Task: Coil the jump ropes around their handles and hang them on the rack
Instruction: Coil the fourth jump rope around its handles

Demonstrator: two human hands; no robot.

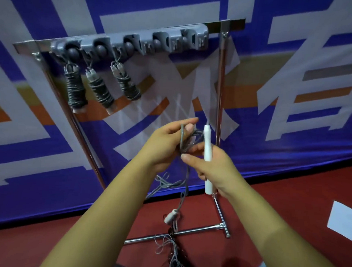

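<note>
Coiling in progress, judged from the frame: right hand (214, 168) gripping the white handle (207, 153), fingers curled round its middle, long axis near upright and tipped slightly away at the top. Left hand (168, 145) just beside it, fingers pinching a loop of grey cord (184, 140) against the handle's left side; several loose turns bunched between the two hands. Cord thus lying directly left of the right-hand fingers and touching the left-hand fingers; left hand the nearer to the free cord, right hand the nearer to the handle.

Remaining cord trailing down from the hands to the red floor (280, 205), with the second handle (171, 215) hanging low on it and a tangled heap (173, 257) at the rack's foot. Much cord still unwound, so the coil judged to be at an early stage.

Rack (220, 94) standing against the blue banner (294, 140); three wound ropes (76, 90) hung at the left end of its grey holder strip (176, 40), slots toward the right end showing no rope.

Next move judged to need the left hand carrying cord round the upright handle. Risk: slack snagging on the heap below.
</note>
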